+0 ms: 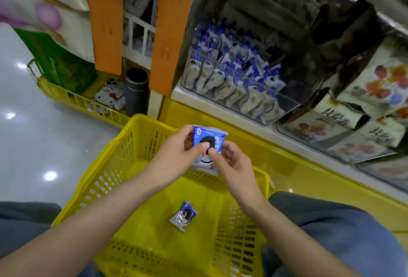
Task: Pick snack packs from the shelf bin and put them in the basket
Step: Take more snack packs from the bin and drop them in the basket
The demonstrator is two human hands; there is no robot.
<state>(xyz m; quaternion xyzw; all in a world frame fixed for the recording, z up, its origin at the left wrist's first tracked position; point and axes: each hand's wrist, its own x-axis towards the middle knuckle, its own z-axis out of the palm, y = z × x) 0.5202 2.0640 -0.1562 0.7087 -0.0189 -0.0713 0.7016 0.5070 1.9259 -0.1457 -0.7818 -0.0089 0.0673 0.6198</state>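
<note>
The held snack pack [209, 136] is a blue-and-white sachet positioned above the far rim of the yellow basket [92, 166], clear of the basket floor. Its long axis runs from far to near as seen from the head camera, with the blue end away from the person and the white end towards them.

Both hands grip the pack. The left hand [176, 157] pinches the left edge, with its fingers curled round the upper corner and its thumb across the face. The right hand [234, 164] pinches the right side at mid-length between thumb and curled fingers. The pack lies between the two sets of fingers, so neither hand is nearer.

The drop zone lies directly below and slightly towards the person. A lowering move or a release would likely land the pack inside the basket.

A second snack pack [183, 216] lies flat on the basket floor, near its centre. The shelf bin [182, 82], beyond the basket and to the right, holds many similar packs standing in rows.
</note>
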